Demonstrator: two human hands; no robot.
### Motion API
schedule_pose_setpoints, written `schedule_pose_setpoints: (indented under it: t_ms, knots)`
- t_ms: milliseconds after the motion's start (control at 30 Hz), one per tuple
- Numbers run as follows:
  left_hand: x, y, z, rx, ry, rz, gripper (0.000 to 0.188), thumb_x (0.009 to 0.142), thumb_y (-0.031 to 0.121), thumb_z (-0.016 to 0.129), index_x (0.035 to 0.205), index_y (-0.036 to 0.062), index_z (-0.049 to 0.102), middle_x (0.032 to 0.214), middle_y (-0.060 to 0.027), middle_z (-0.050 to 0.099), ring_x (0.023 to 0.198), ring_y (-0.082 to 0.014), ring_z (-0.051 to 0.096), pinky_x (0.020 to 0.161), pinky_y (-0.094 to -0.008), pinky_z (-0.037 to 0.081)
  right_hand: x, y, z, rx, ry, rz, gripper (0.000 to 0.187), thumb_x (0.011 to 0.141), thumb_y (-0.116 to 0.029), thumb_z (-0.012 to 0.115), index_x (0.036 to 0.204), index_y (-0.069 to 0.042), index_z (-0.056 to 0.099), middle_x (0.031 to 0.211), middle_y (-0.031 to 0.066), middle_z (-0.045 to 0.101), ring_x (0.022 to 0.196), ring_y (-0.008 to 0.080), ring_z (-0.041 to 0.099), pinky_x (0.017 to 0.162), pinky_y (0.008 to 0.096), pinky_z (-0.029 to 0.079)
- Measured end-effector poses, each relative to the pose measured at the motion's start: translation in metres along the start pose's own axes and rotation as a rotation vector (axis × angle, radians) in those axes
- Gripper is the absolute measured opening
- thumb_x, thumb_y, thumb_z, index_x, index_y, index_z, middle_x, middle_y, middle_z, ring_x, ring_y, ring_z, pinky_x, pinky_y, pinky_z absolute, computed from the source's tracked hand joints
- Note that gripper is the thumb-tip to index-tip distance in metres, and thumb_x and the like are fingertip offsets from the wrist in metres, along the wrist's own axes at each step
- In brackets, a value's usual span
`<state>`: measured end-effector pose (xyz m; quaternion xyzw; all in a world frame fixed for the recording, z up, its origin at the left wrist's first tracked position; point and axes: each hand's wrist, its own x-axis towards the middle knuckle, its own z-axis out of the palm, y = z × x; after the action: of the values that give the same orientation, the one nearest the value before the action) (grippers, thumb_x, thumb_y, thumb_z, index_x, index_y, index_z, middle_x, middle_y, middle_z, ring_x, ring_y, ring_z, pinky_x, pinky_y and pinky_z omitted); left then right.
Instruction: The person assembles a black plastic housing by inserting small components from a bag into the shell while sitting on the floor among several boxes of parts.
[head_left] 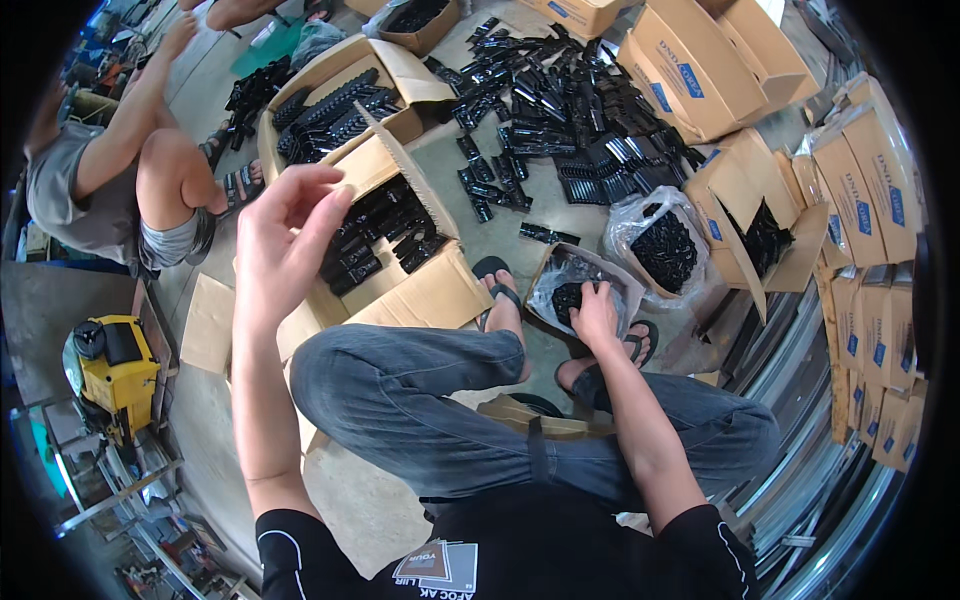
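Observation:
My left hand [287, 245] is raised above an open cardboard box [425, 295], its fingers loosely curled and the thumb apart from them. No object shows in it. Rows of black plastic pieces [375, 235] lie inside that box. Between my feet stands a small carton [540, 318] lined with clear plastic. Down in it, my right hand [597, 318] pinches at a heap of small black parts [567, 298]; its fingertips are partly hidden among them.
Shiny black pieces [560, 100] are piled across the floor ahead. A clear bag [665, 245] of small black parts sits right of the small carton. More boxes [690, 75] stand at the far right, and metal bars [800, 420] lie nearer. Another person [95, 190] sits at the left, near a yellow machine [115, 375].

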<state>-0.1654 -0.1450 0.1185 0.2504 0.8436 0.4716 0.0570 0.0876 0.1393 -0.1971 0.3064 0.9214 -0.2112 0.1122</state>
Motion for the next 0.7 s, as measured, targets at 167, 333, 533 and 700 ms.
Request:
schedule_pose_setpoints:
  t_ms: [167, 333, 533, 700]
  knots:
    - [0.043, 0.044, 0.068, 0.128, -0.486, 0.026, 0.029, 0.094, 0.021, 0.068, 0.111, -0.0026, 0.065, 0.080, -0.0059, 0.066, 0.074, -0.0084, 0.060, 0.068, -0.0255, 0.049, -0.001, 0.011, -0.001, 0.026, -0.092, -0.030, 0.045, 0.081, -0.019, 0.074, 0.119, -0.008, 0.053, 0.109, 0.0225, 0.063, 0.102, 0.0432, 0.064, 0.088, 0.0517, 0.052]
    - [0.091, -0.019, 0.187, 0.498, -0.752, 0.199, 0.032, 0.092, 0.029, 0.066, 0.106, 0.0005, 0.070, 0.087, -0.0157, 0.072, 0.082, -0.0275, 0.071, 0.074, -0.0398, 0.054, -0.006, 0.014, -0.002, 0.110, -0.078, 0.048, 0.048, 0.081, -0.019, 0.074, 0.121, -0.007, 0.050, 0.111, 0.0233, 0.063, 0.100, 0.0455, 0.065, 0.086, 0.0521, 0.053]
    - [0.094, -0.128, 0.296, 0.689, -0.529, -0.243, 0.039, 0.086, 0.037, 0.070, 0.103, 0.0016, 0.072, 0.091, -0.0180, 0.074, 0.087, -0.0293, 0.073, 0.075, -0.0423, 0.058, 0.001, 0.038, 0.005, 0.177, -0.174, 0.083, 0.040, 0.082, -0.022, 0.071, 0.113, 0.000, 0.058, 0.109, 0.0252, 0.066, 0.099, 0.0431, 0.067, 0.087, 0.0512, 0.054]
    - [0.073, -0.193, 0.342, 0.221, -0.233, -0.721, 0.041, 0.086, 0.034, 0.074, 0.103, -0.0030, 0.071, 0.082, -0.0121, 0.071, 0.064, -0.0181, 0.069, 0.051, -0.0323, 0.056, 0.003, 0.039, 0.003, 0.320, -0.189, 0.149, 0.033, 0.084, -0.028, 0.070, 0.101, 0.000, 0.064, 0.104, 0.0239, 0.068, 0.098, 0.0423, 0.067, 0.086, 0.0519, 0.053]
